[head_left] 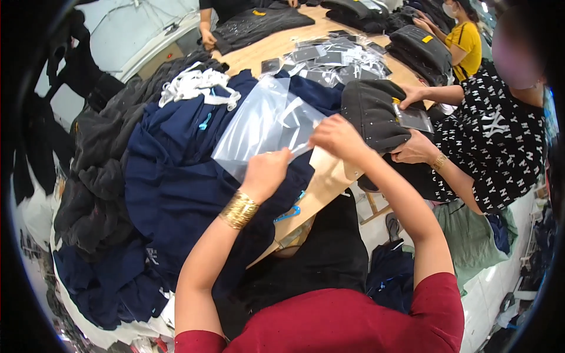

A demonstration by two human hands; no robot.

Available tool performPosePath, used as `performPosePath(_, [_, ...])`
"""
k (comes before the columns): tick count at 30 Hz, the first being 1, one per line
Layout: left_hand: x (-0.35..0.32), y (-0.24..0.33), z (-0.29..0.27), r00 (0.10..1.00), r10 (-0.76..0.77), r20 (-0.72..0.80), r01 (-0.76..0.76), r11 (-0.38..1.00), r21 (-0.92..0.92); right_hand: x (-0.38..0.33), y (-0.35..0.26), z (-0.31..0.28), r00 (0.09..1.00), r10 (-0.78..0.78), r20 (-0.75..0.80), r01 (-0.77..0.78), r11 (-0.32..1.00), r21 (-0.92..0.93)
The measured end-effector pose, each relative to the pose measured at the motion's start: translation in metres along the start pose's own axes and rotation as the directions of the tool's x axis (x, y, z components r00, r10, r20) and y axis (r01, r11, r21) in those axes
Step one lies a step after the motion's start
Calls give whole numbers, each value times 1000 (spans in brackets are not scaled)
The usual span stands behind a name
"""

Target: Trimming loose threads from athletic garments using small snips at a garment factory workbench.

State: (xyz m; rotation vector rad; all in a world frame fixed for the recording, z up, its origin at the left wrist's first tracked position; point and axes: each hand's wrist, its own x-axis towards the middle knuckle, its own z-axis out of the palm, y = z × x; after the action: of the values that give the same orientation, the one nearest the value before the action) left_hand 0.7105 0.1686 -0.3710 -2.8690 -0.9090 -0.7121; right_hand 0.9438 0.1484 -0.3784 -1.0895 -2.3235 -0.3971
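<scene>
Both my hands grip the near edge of a clear plastic bag (253,126), which spreads away from me over a heap of navy blue garments (170,153). My left hand (266,175), below a wide gold bracelet, is closed on the bag's edge. A short way to the right, my right hand (338,139) pinches the same edge near its corner. The bag looks flat, with nothing visible inside. Just beyond my right hand, a co-worker's two hands hold a folded dark grey garment (372,112) with a small packet on it.
Several small clear packets with dark cards (335,59) lie on the wooden table (321,176). A white bundle of cords (194,87) rests on the navy heap. Dark grey garments (94,194) pile up at left. Folded stacks (418,50) and another worker (465,44) are at far right.
</scene>
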Motion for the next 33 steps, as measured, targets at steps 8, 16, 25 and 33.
performPosePath(8, [23,-8,-27,998,-61,19,61,998,1,22,3,-20,999,40,-29,-36,992,121])
performPosePath(16, [27,-7,-25,999,20,-40,-18,999,40,45,-11,-11,999,0,-55,7,992,127])
performPosePath(25, [17,-50,-50,983,53,-175,-42,997,66,5,52,-60,997,73,-34,-76,989,-123])
performPosePath(33, [54,-55,-38,997,-69,-22,69,997,29,47,80,-47,917,397,-43,-386,908,165])
